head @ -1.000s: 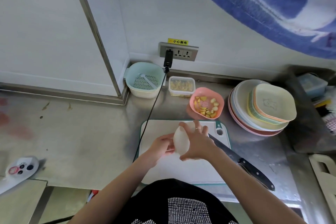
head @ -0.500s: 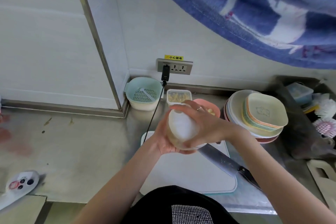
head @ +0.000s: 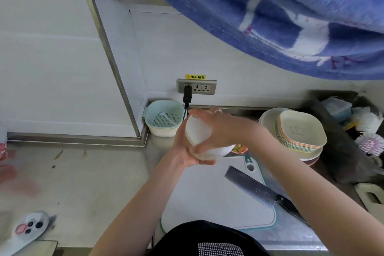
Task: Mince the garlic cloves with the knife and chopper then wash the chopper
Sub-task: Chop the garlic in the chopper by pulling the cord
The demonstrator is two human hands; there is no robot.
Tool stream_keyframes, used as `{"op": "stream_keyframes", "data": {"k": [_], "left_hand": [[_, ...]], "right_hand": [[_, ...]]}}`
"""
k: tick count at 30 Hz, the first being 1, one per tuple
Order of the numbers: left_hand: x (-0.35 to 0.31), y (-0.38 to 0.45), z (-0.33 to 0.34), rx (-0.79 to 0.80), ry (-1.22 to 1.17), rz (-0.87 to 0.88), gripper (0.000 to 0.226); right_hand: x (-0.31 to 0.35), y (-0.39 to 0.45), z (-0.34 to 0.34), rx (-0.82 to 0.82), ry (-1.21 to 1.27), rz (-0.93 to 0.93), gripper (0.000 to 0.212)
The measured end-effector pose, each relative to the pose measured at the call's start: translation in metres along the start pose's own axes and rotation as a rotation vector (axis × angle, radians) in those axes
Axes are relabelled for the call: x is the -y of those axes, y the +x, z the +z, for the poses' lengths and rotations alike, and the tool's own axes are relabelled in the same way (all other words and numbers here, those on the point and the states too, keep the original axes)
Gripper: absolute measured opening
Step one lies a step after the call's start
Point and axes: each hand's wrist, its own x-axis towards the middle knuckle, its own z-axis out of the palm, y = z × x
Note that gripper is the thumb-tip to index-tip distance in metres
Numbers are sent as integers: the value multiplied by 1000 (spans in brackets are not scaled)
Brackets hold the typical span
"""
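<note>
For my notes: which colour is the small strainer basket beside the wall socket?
Light blue above a white base: basket, head view.

White chopper (head: 198,131), pale-blue colander (head: 164,118), blue-and-white patterned cloth (head: 270,16), white cutting board (head: 207,193)

A blue-and-white patterned towel (head: 259,12) hangs across the top of the view, and on the wall just above the grip sits a grey socket panel (head: 197,86) with a black plug (head: 187,94) in it and a yellow warning label (head: 195,77) over it. Left of the grip, against the wall, stands a pale blue-and-white strainer basket (head: 164,118); right of it rises a stack of plates (head: 299,131) topped with square pastel dishes — and farther right, scrubbing brushes (head: 368,137) lie in a dark tub. Below the grip lies a white cutting board (head: 207,197) on the steel counter (head: 93,172), and far down to the left — at the counter's edge — rests a small white device with buttons (head: 29,225).
</note>
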Motion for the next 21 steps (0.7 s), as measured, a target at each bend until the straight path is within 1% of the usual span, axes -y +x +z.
{"op": "stream_keyframes", "data": {"k": [3, 5, 6, 7, 9, 11, 12, 15, 16, 17, 18, 19, 20, 21], "left_hand": [[1, -1, -4, 111, 21, -33, 63], [1, -3, -7, 182, 36, -74, 70], [1, -7, -7, 183, 37, -90, 73], [0, -7, -6, 155, 49, -87, 69], [0, -8, -2, 33, 87, -10, 52], [-1, -6, 3, -56, 53, 66, 51], [0, -5, 5, -59, 18, 78, 53], [13, 1, 1, -33, -22, 127, 53], [17, 4, -5, -41, -22, 126, 55], [22, 8, -12, -96, 11, 130, 59], [26, 9, -19, -171, 96, 126, 65], [28, 11, -28, -280, 220, 101, 70], [30, 11, -37, -340, 344, 53, 75], [32, 10, -46, -305, 411, -34, 81]], "right_hand": [[-1, -3, -2, 10, 71, -77, 94], [-3, -9, -1, 38, 97, -140, 93], [-4, -11, 1, 28, 109, -169, 92], [-4, -14, 5, -8, 127, -191, 91], [-6, -15, 14, -130, 161, -182, 86], [-10, -11, 23, -229, 186, -142, 82], [-12, -9, 26, -242, 192, -133, 82], [-13, -6, 36, -214, 223, -132, 87], [-14, -5, 42, -197, 243, -109, 88], [-17, -6, 50, -184, 254, -89, 90], [-20, -8, 58, -168, 265, -77, 92], [-25, -10, 66, -143, 254, -75, 95], [-31, -13, 75, -104, 208, -94, 100], [-36, -16, 82, -53, 118, -136, 106]]}}
